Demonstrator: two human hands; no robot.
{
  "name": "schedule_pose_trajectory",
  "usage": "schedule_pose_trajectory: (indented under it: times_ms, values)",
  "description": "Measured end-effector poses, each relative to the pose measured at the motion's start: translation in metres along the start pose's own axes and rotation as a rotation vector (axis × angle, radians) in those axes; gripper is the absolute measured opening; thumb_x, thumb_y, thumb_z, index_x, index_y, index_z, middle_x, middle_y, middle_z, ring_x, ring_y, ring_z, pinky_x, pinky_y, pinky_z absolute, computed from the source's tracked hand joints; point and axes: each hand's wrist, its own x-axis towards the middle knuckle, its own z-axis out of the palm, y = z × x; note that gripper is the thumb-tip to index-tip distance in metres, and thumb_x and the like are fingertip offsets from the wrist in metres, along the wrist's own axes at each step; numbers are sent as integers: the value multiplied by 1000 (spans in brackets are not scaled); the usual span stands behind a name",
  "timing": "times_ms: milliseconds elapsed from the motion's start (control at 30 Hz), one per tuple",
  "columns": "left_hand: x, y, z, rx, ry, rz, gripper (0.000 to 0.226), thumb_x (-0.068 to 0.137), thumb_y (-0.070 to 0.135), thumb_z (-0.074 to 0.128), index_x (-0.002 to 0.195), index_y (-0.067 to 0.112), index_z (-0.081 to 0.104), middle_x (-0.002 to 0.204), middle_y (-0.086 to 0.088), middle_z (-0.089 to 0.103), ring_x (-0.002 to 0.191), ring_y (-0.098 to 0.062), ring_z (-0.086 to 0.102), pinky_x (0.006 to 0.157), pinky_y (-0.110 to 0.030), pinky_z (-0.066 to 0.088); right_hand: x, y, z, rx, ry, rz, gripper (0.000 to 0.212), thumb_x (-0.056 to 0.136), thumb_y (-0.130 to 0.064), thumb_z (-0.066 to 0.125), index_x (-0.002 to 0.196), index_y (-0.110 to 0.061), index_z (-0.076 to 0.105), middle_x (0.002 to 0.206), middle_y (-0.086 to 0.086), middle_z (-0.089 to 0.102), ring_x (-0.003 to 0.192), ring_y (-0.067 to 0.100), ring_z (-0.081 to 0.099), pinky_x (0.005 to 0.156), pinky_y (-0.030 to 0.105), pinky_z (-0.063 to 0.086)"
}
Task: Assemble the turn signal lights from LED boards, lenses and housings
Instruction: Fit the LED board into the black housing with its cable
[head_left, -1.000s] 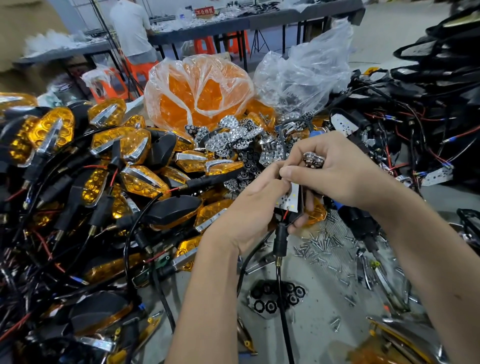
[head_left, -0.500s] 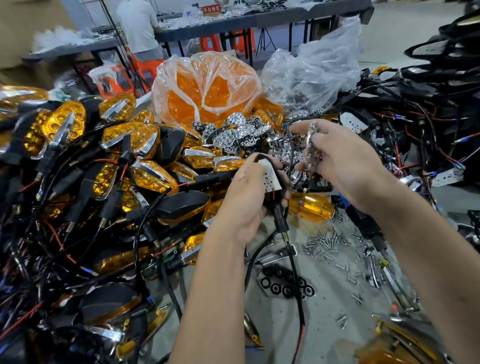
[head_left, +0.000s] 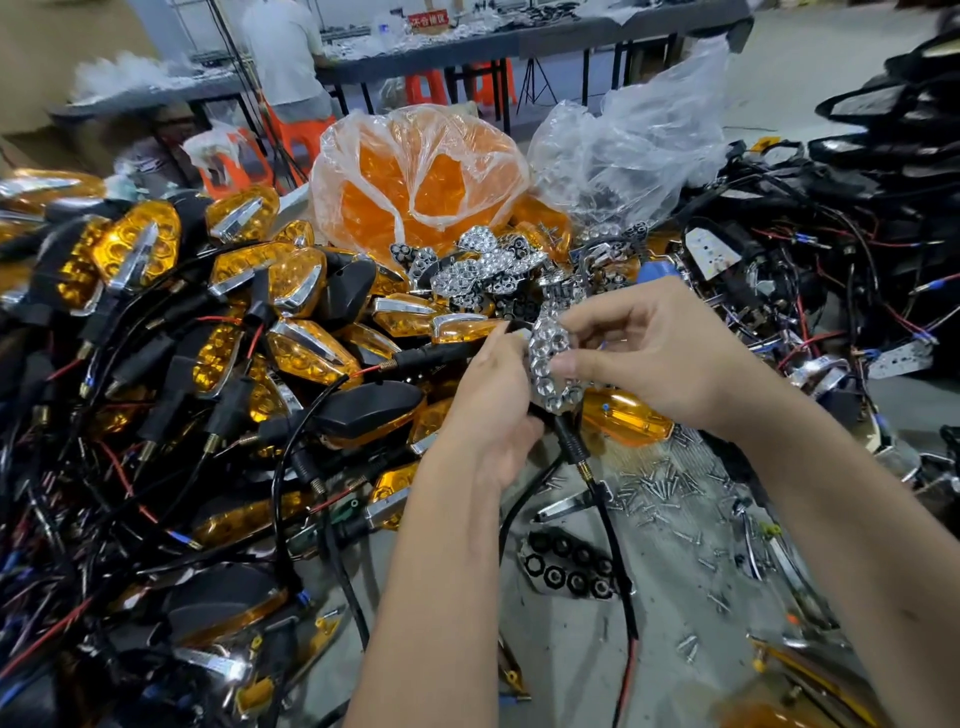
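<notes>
My left hand (head_left: 488, 405) grips a black housing with its stalk and cable (head_left: 597, 493) hanging down; the housing itself is mostly hidden behind my fingers. Against its face my right hand (head_left: 660, 358) pinches a chrome reflector (head_left: 553, 364) with several round cups, thumb on its front. The LED board is hidden behind the reflector. An amber lens (head_left: 623, 421) lies on the bench just under my right hand. More chrome reflectors (head_left: 483, 270) are heaped behind my hands.
Finished amber lights with black cables (head_left: 208, 338) are piled at the left. A bag of amber lenses (head_left: 421, 176) and a clear bag (head_left: 623, 150) stand behind. Wired LED boards (head_left: 810, 291) lie tangled at the right. Loose screws (head_left: 670, 483) and black nuts (head_left: 571, 569) scatter the bench.
My right hand has brought the chrome reflector over from the right and laid it on the housing in my left hand, covering the white LED board that showed before.
</notes>
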Motion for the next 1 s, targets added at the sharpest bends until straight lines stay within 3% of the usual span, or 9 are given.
schedule_pose_trajectory:
  times_ms: [133, 200, 333, 433, 500, 600, 767, 867, 1000]
  values:
    - [-1, -2, 2, 16, -23, 17, 37, 110, 32, 40, 139, 23, 61, 134, -9, 69, 127, -32, 64, 114, -63, 41, 0, -1, 2, -34, -32, -31, 32, 89, -11, 81, 99, -42, 82, 88, 7, 77, 72, 22, 61, 72, 49, 57]
    - [-1, -2, 2, -19, -21, 5, 41, 110, 32, 41, 149, 21, 53, 135, -11, 69, 127, -34, 64, 113, -62, 41, 0, -2, 2, -21, -19, -44, 33, 87, -10, 82, 99, -40, 82, 87, 7, 78, 69, 26, 65, 70, 48, 58]
    - [-4, 3, 2, -160, -63, -23, 55, 110, 24, 45, 161, 11, 31, 126, -18, 73, 113, -32, 71, 76, -41, 61, 0, -3, 2, -11, 15, -47, 38, 82, -6, 85, 91, -42, 83, 85, 3, 78, 74, 13, 72, 75, 45, 63]
    - [-5, 3, 5, -241, -99, -30, 50, 112, 23, 39, 160, 11, 34, 126, -20, 72, 117, -34, 71, 89, -47, 61, 0, 1, 1, -89, 16, -22, 25, 83, -8, 86, 99, -26, 83, 86, 5, 78, 78, 27, 74, 74, 42, 64]
    - [-7, 3, 7, -253, -116, -21, 47, 112, 23, 40, 157, 11, 41, 125, -19, 73, 114, -32, 72, 92, -47, 60, 0, 2, 0, -149, 36, -21, 24, 85, -10, 85, 102, -27, 82, 84, 1, 75, 72, 19, 70, 63, 27, 59]
    - [-10, 3, 8, -288, -92, -3, 41, 110, 21, 47, 147, 7, 53, 119, -17, 74, 97, -26, 75, 77, -40, 61, 0, 3, -2, -268, 59, -42, 28, 84, -14, 86, 107, -28, 79, 92, 5, 65, 77, 14, 62, 63, 16, 49]
    - [-14, 5, 10, -384, -72, 33, 34, 112, 26, 44, 122, 1, 66, 106, -19, 76, 97, -31, 75, 92, -48, 60, 3, 4, 2, -342, 45, -53, 45, 85, -22, 86, 128, -29, 74, 101, -4, 56, 76, -3, 56, 66, 8, 42]
    - [-14, 7, 10, -426, -67, 50, 37, 113, 28, 39, 119, 3, 65, 100, -16, 78, 87, -28, 76, 80, -44, 64, 2, 6, 7, -263, 54, -40, 53, 86, -21, 86, 132, -40, 69, 108, -1, 56, 84, 0, 58, 66, 14, 44]
    - [-14, 8, 13, -481, -52, 93, 39, 114, 26, 34, 114, 5, 68, 100, -15, 77, 91, -28, 76, 90, -50, 61, 3, 10, 9, -236, 89, -15, 69, 83, -20, 87, 143, -40, 58, 110, -8, 57, 103, 5, 56, 76, 22, 50]
